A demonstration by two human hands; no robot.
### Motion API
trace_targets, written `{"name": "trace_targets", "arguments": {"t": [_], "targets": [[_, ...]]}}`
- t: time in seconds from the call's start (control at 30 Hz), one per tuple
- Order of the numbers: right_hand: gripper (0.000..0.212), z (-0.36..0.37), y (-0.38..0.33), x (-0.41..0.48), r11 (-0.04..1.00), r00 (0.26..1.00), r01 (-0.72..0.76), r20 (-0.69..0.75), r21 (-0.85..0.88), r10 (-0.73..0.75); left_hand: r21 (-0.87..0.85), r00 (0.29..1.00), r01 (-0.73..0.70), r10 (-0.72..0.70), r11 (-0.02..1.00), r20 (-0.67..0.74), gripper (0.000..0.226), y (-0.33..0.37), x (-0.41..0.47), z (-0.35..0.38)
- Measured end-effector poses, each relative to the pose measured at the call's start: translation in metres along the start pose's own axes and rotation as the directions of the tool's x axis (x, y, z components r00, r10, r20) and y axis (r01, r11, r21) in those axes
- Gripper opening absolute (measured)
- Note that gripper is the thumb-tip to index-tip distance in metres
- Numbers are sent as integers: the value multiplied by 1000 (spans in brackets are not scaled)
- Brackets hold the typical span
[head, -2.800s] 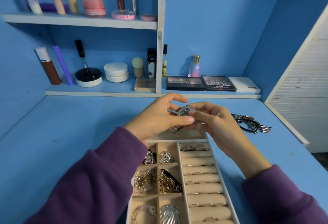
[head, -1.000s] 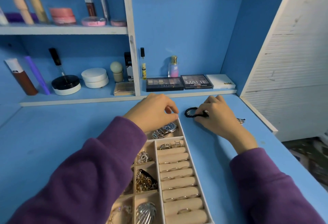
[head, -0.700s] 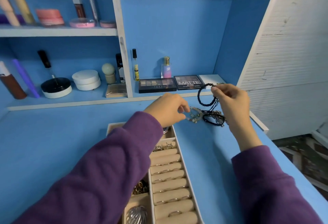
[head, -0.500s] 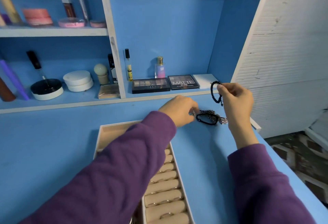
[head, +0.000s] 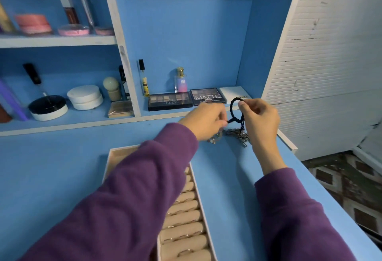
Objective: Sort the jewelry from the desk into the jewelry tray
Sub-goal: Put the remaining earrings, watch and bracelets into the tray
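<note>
Nearest to you, in the lower middle of the frame, lies the long beige velvet jewelry tray with its rows of ring rolls. Your left purple sleeve crosses over it and hides its left part. Its long axis runs from the bottom edge up towards the centre.

Further up, right of centre, your left hand pinches the lower end of the black braided cord bracelet, and your right hand pinches its top. The loop stands nearly upright between both hands, above the blue desk. Thin black strands hang from it into the tangled heap of silver chains lying just under the hands.

I judge the bracelet must come free there first. The tray then lies down and left of it, nearer to your left hand.
</note>
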State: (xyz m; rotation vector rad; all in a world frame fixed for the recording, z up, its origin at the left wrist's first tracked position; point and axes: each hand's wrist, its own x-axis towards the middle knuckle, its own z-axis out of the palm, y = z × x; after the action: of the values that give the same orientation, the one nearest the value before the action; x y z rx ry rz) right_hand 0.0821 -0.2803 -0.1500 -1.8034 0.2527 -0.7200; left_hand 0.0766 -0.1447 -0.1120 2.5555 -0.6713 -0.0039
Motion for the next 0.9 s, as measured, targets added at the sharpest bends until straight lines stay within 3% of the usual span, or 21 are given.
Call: {"name": "trace_targets", "arguments": {"t": [0.13,0.33,0.5,0.67,0.8,0.9], "targets": [[8,16,-20,-23,997,987,57,151,46,-63,-63,994,22,-29,998,-107,7,-17,-49,-50],[2,39,-52,-64,981,898,117,406,154,-171,-138,965,199,-218,970,-144,11,-66,-127,-74],[4,54,-71,-84,979,832,94,526,180,-176,61,945,279,-263,958,-196,4,-98,-152,-53],[4,65,-86,-95,976,776,-5,616,218,-134,296,963,258,-219,920,-160,17,-113,-159,-42],[3,75,-96,-100,968,714,-89,692,235,-103,76,918,321,-291,944,-269,19,-123,-160,-41],[4,83,-96,-104,977,677,-33,724,210,-132,-189,819,355,-402,916,-409,28,-130,-158,-38]]}}
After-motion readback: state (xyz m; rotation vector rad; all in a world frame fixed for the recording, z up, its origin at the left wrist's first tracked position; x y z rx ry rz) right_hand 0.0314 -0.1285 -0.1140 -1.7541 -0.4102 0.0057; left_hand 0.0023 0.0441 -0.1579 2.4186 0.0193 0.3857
